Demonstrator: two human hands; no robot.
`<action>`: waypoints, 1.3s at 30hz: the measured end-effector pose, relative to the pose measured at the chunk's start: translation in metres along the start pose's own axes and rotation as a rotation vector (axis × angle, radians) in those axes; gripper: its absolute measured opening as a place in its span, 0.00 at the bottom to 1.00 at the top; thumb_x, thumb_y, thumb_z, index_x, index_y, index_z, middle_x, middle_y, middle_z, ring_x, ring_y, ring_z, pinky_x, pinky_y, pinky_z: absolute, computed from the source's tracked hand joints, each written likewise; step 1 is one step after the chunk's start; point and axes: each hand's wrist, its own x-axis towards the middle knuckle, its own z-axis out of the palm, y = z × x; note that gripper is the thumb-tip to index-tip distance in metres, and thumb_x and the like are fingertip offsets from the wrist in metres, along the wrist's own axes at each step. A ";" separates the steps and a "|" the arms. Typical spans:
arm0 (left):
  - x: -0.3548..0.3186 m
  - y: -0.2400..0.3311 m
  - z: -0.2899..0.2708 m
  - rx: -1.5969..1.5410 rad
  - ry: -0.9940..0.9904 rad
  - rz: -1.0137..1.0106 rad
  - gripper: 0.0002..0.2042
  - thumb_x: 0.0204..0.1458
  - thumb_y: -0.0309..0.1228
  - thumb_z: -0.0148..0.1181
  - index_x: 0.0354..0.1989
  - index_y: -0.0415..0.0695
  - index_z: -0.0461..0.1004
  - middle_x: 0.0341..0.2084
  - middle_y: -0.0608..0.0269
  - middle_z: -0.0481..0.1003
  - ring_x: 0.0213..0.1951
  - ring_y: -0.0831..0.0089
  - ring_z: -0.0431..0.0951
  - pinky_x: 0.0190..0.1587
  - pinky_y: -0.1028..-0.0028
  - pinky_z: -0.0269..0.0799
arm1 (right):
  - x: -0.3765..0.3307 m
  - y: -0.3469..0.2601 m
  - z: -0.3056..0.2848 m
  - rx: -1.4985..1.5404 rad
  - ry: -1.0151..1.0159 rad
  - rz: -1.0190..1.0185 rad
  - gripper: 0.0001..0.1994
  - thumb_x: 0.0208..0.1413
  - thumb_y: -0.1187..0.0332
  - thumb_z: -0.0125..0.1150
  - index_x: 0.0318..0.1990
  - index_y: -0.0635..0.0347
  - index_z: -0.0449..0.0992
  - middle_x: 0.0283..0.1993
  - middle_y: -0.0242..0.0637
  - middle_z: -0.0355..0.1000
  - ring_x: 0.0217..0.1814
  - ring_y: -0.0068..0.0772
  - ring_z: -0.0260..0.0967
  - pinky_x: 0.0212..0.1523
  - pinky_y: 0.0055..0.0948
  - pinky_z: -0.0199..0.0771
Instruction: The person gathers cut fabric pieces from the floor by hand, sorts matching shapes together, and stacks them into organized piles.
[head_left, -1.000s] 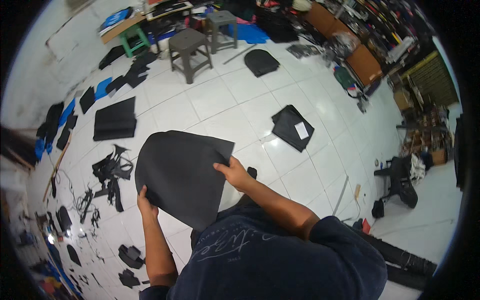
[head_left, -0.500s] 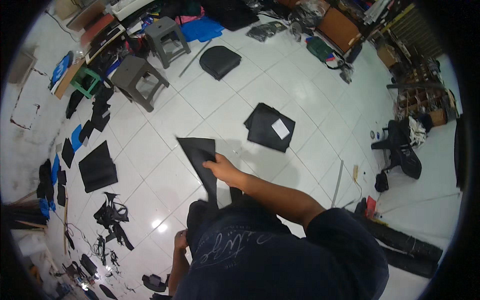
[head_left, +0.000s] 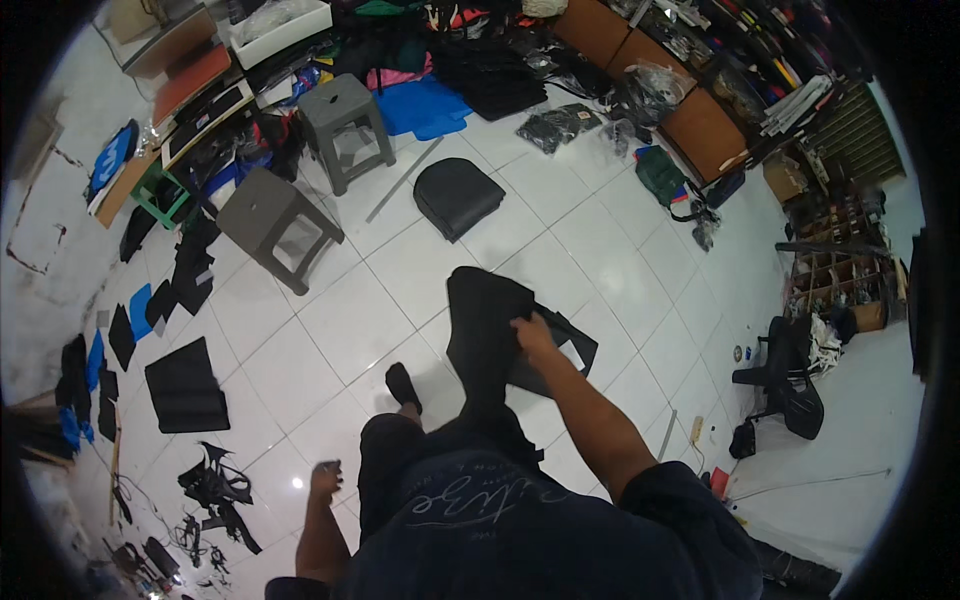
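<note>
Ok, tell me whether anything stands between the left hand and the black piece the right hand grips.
The person's leg and foot lie between the left hand and the black piece in this view; whether they truly block it is unclear.

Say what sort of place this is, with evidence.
Likely a small cutting workshop: the right hand holds a black sheet, tangled black offcuts lie on the tiled floor, and a stack of round-ended black pieces lies farther ahead.

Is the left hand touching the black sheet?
Apart: the head view shows white floor and a leg between the left hand and the black sheet.
</note>
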 end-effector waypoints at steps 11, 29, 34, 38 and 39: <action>0.027 0.363 0.049 -0.215 0.190 0.463 0.11 0.55 0.36 0.52 0.43 0.46 0.69 0.31 0.65 0.73 0.29 0.78 0.71 0.29 0.77 0.66 | 0.297 -0.117 -0.148 -0.123 0.104 -0.089 0.23 0.50 0.68 0.52 0.55 0.67 0.67 0.41 0.42 0.73 0.38 0.34 0.69 0.42 0.33 0.70; -0.135 0.346 0.300 0.215 0.532 -0.194 0.25 0.51 0.48 0.57 0.45 0.36 0.73 0.44 0.43 0.74 0.48 0.51 0.74 0.50 0.62 0.69 | 0.660 -0.217 -0.273 -1.056 0.033 -0.416 0.24 0.59 0.58 0.44 0.61 0.56 0.60 0.58 0.49 0.66 0.55 0.53 0.67 0.52 0.47 0.67; -0.142 0.420 0.331 -0.148 0.521 -0.049 0.21 0.54 0.43 0.56 0.49 0.39 0.71 0.39 0.50 0.77 0.41 0.62 0.77 0.46 0.66 0.72 | 0.708 -0.153 -0.235 -1.273 -0.369 -0.602 0.24 0.57 0.64 0.48 0.62 0.51 0.57 0.52 0.44 0.66 0.51 0.41 0.66 0.49 0.38 0.67; -0.170 0.387 0.355 -0.218 0.468 -0.142 0.22 0.53 0.42 0.57 0.50 0.39 0.70 0.40 0.50 0.77 0.44 0.64 0.77 0.48 0.66 0.71 | 0.611 -0.172 -0.100 -0.870 -0.740 0.301 0.16 0.56 0.60 0.51 0.50 0.54 0.66 0.37 0.35 0.68 0.34 0.31 0.67 0.30 0.37 0.68; -0.176 0.368 0.362 -0.294 0.482 -0.174 0.26 0.50 0.47 0.58 0.50 0.38 0.70 0.42 0.46 0.76 0.45 0.58 0.77 0.49 0.66 0.71 | 0.579 -0.179 -0.063 -0.958 -0.768 0.255 0.14 0.57 0.58 0.50 0.47 0.53 0.68 0.33 0.32 0.66 0.29 0.27 0.65 0.25 0.33 0.67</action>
